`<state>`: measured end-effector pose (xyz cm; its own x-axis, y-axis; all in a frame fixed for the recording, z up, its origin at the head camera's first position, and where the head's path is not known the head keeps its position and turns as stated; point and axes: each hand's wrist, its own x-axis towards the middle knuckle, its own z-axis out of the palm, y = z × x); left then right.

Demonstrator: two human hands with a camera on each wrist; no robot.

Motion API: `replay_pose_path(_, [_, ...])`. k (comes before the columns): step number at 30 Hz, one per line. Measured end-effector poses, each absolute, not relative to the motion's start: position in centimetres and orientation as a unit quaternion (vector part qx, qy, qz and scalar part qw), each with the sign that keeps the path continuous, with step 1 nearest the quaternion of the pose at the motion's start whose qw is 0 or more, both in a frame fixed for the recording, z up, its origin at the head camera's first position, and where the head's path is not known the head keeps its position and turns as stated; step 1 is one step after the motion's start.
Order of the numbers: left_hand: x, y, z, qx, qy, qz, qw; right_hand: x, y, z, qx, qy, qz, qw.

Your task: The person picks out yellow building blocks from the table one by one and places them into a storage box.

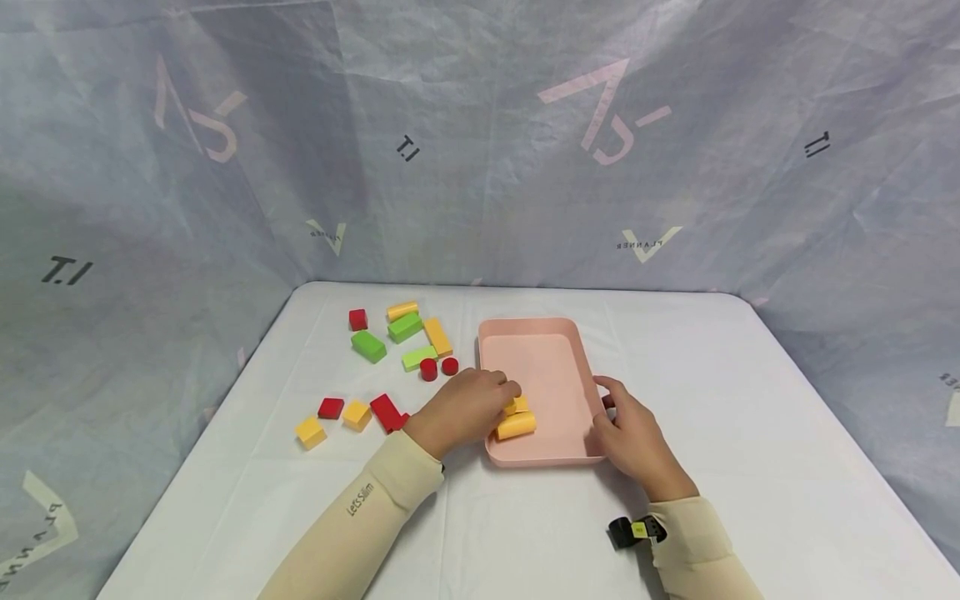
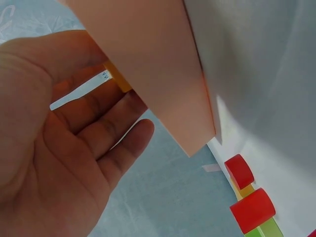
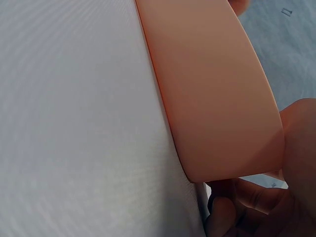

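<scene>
A shallow pink tray (image 1: 540, 358) lies on the white table. Over its left rim reaches my left hand (image 1: 468, 404), thumb and fingers pinching a yellow block (image 1: 517, 406) inside the tray's near left part. In the left wrist view the tray wall (image 2: 148, 59) hides most of that yellow block (image 2: 118, 79). Right beside it in the tray lies a yellow cylinder-like block (image 1: 516, 426). My right hand (image 1: 637, 433) grips the tray's right side near the front corner. The right wrist view shows the thumb at the rim and curled fingers (image 3: 222, 215) by the tray's outer wall.
Left of the tray lie several loose blocks: green ones (image 1: 368, 346), red cylinders (image 1: 428, 370), a long orange-yellow block (image 1: 438, 337), a red block (image 1: 386, 413) and yellow cubes (image 1: 311, 432). A printed grey cloth (image 1: 480, 192) stands behind the table.
</scene>
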<state>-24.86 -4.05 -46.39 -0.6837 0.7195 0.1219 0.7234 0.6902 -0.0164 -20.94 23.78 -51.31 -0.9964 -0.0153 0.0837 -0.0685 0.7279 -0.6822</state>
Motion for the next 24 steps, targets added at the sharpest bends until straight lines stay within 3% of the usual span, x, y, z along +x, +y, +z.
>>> replay_pose_path(24, [-24.86, -4.00, -46.96, -0.385, -0.922, -0.008, 0.042, -20.91, 23.75, -51.24, 0.019, -0.929, 0.369, 0.031])
